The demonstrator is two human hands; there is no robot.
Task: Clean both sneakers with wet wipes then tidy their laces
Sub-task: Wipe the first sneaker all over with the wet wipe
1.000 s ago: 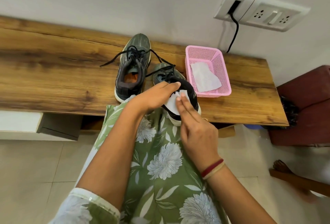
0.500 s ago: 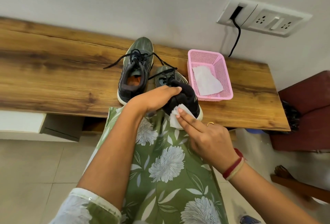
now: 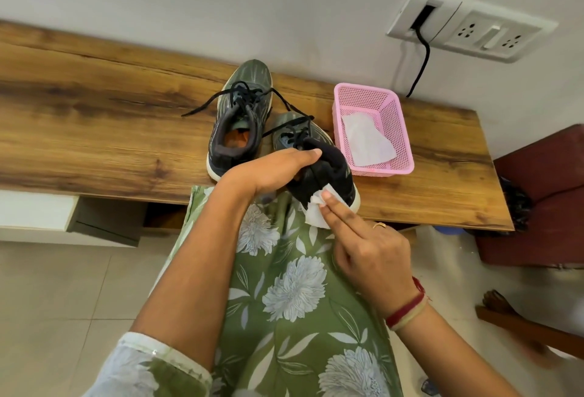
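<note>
I'm gripping the sneaker [image 3: 328,172] in my left hand [image 3: 271,172] and pressing the wipe [image 3: 314,214] flat-fingered onto its heel with my right hand [image 3: 369,251], laces [image 3: 243,93] beyond lying untidied.

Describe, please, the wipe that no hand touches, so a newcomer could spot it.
On the long wooden bench against the wall, right of the two sneakers, stands a pink mesh basket. The wipe lies flat inside it, alone. The other wipe is bunched under the right hand, against the nearer sneaker.
</note>
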